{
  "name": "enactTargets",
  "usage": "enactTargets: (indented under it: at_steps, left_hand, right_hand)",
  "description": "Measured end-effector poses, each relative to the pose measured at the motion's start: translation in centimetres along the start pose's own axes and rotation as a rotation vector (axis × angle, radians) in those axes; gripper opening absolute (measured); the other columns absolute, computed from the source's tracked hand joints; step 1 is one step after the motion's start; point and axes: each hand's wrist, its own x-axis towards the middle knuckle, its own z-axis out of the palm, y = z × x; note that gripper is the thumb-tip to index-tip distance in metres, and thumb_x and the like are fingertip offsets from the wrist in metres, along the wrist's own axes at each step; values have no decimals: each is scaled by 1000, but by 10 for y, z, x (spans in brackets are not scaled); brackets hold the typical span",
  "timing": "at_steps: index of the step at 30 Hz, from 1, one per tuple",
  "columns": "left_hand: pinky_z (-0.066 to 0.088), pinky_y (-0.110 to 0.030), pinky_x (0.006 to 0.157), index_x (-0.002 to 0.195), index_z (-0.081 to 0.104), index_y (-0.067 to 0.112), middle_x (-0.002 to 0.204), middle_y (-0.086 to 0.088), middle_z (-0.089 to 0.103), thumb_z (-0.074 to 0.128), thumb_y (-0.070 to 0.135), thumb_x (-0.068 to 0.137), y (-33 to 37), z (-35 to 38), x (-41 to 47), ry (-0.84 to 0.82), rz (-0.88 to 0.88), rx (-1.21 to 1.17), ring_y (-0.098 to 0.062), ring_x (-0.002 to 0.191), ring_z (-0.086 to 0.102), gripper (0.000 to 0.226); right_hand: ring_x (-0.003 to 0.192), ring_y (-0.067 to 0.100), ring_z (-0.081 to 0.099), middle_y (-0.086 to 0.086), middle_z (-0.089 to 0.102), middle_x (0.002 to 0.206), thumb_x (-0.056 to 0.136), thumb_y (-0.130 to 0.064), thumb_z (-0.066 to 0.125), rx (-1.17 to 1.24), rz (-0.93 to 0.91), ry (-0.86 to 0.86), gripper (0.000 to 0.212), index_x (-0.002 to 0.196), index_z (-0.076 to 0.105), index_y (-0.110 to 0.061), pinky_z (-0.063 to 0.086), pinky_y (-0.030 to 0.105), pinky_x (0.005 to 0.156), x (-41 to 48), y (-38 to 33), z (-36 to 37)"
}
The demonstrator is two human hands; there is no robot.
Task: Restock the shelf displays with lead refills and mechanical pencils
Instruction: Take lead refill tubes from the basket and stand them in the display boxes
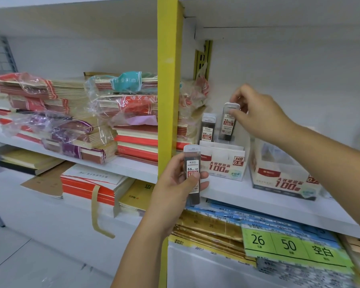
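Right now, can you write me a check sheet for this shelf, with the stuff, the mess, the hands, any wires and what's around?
Surface: white shelf carrying the boxes.
Job's things: 0.5 display box with one stocked case upright at back left; second display box beside it, contents unclear.
Clutter: wrapped notebook stacks left of the yellow post.
Grippers: left hand grips a spare case upright; right hand pinches the cap of a second case at the 0.5 box's back.
Cables: nothing seen.
Surroundings: green price tags below.
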Motion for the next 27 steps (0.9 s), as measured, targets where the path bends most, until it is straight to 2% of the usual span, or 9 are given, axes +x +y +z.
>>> enactTargets:
  at_steps: [5,10,14,16,18,20,23,25,27]
  left_hand:
    - [61,-26,78,107,72,37,106,8,75,57,-1,98,0,-1,0,22,15,4,-17,102,73,42]
    - [61,-26,78,98,74,45,107,10,76,58,2,98,1,0,0,22,19,38,-15,102,73,46]
    - [61,-27,75,116,67,29,109,5,76,61,1,96,0,1,1,44,11,43,-18,99,75,35]
    - [62,-28,74,121,64,23,109,1,77,62,0,94,0,3,2,61,13,34,-20,98,75,35]
    - [62,-27,72,124,62,22,107,0,78,63,1,94,1,6,2,75,25,37,-18,98,75,37]
    - [60,-22,70,122,63,27,104,2,79,66,5,93,2,11,3,82,55,67,-13,98,75,38]
    - [59,-21,71,121,64,28,101,1,79,68,7,92,4,21,7,79,83,63,-13,96,75,35]
    - [60,-23,75,124,63,23,102,0,79,69,8,92,4,28,11,77,91,63,-15,98,75,36]
    - [58,-21,77,122,62,24,101,5,78,71,11,90,3,33,15,107,129,97,-9,97,73,36]
  right_hand:
    - [83,17,60,-5,64,90,91,-27,63,7,-13,-4,17,103,52,-22,50,38,73,11,0,0]
    - [84,14,58,-5,62,89,89,-33,67,-19,55,-114,18,100,55,-24,48,35,70,14,7,11]
    - [106,24,45,4,58,103,87,-35,69,-306,-4,-69,21,105,69,-26,38,34,79,14,11,15]
    - [110,27,43,7,56,109,90,-33,65,-425,-15,-66,27,116,68,-26,36,34,84,11,10,12]
    - [113,26,42,6,56,113,94,-31,59,-441,-41,-13,31,124,65,-24,37,35,87,1,5,7]
    - [106,16,46,-3,59,108,97,-33,51,-251,-48,23,28,120,66,-25,36,28,83,-16,-7,-2]
    - [87,-8,58,-27,67,94,91,-47,48,226,42,-221,26,108,67,-41,41,9,67,-46,-33,-13]
    - [80,-14,61,-27,69,86,89,-42,60,385,55,-324,20,109,64,-45,43,2,62,-58,-42,-15]
    - [73,-7,66,-19,72,81,88,-31,68,461,73,-288,21,105,64,-41,44,2,59,-59,-42,-16]
